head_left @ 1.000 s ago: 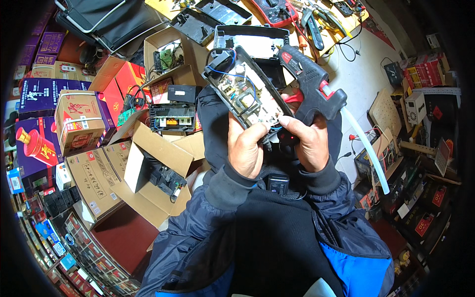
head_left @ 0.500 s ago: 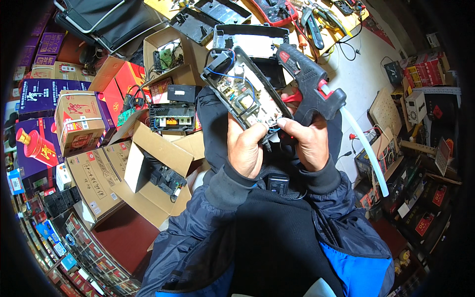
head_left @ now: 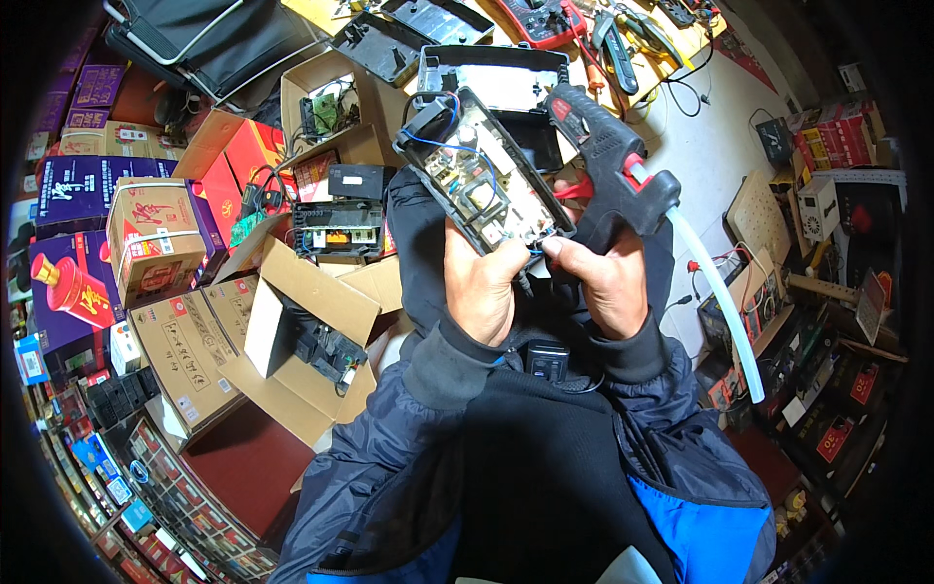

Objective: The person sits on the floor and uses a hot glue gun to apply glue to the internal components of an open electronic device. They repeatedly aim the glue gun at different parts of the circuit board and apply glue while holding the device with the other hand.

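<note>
An opened black plastic case (head_left: pixel 443 200) with a circuit board (head_left: pixel 482 165) inside is tilted in front of me; a blue wire loops over the board. My left hand (head_left: pixel 482 292) grips its near end, thumb on the rim and the other fingers hidden underneath. Around a black hot glue gun (head_left: pixel 618 161) with a red trigger my right hand (head_left: pixel 608 282) is closed, most of its fingers out of sight. Its thumb reaches the case's near right corner, by a short blue wire. From the gun's back a long translucent glue stick (head_left: pixel 720 307) hangs down.
Beyond the case lies an empty black housing (head_left: pixel 491 63) by a yellow table (head_left: pixel 321 12) with a red multimeter (head_left: pixel 545 18) and tools. Open cardboard boxes (head_left: pixel 321 292) with electronic parts stand left. A black adapter (head_left: pixel 547 360) is near my lap; stacked goods line the right.
The case has shifted slightly up and left. My right thumb has drawn back a little and bent at the near corner; the glue stick's free end hangs slightly lower.
</note>
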`<state>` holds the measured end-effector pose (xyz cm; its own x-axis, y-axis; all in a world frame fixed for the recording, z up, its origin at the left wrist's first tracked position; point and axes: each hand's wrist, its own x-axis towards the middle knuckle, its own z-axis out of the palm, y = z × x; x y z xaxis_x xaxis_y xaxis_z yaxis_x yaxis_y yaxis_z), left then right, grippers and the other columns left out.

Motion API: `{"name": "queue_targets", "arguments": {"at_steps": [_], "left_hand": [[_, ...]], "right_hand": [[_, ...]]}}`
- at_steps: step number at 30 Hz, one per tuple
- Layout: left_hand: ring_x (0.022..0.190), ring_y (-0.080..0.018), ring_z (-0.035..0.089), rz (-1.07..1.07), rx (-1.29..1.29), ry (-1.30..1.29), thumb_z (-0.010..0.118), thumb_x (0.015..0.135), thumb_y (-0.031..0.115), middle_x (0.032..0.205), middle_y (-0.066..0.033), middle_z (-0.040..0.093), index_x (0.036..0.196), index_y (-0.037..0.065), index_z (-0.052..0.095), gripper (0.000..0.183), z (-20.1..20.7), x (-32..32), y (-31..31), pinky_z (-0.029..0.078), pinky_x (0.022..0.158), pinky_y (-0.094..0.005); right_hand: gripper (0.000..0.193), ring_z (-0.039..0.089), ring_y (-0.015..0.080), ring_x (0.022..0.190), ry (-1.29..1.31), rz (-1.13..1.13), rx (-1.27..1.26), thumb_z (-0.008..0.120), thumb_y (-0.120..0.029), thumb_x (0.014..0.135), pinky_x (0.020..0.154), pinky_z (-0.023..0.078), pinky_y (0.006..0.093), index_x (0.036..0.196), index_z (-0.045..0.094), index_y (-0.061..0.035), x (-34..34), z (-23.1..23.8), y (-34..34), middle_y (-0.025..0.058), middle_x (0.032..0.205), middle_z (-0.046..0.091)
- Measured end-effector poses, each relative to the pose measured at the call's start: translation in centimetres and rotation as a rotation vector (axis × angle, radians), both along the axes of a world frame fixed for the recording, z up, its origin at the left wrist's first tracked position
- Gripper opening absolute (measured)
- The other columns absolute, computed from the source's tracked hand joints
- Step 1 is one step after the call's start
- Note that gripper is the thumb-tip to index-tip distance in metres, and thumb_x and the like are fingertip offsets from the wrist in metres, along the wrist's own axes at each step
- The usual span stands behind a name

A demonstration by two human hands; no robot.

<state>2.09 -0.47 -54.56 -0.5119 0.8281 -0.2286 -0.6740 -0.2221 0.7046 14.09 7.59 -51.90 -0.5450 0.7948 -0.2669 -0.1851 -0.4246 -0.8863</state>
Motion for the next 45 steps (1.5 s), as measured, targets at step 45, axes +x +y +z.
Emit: {"name": "queue_targets", "arguments": {"at_steps": [45], "left_hand": [[0.120, -0.0225, 0.064, 0.021, -0.113, 0.109, 0.055, 0.086, -0.013, 0.132, -0.0119, 0.063, 0.150, 0.002, 0.040, 0.067, 0.0, 0.9, -0.2, 0.049, 0.109, -0.0387]], "right_hand": [[0.042, 0.069, 0.0166, 0.100, -0.175, -0.163, 0.196, 0.078, 0.001, 0.086, 0.090, 0.056, 0.0324, 0.127, 0.066, 0.0024, -0.7, -0.9, 0.1, 0.0083, 0.117, 0.071]]}}
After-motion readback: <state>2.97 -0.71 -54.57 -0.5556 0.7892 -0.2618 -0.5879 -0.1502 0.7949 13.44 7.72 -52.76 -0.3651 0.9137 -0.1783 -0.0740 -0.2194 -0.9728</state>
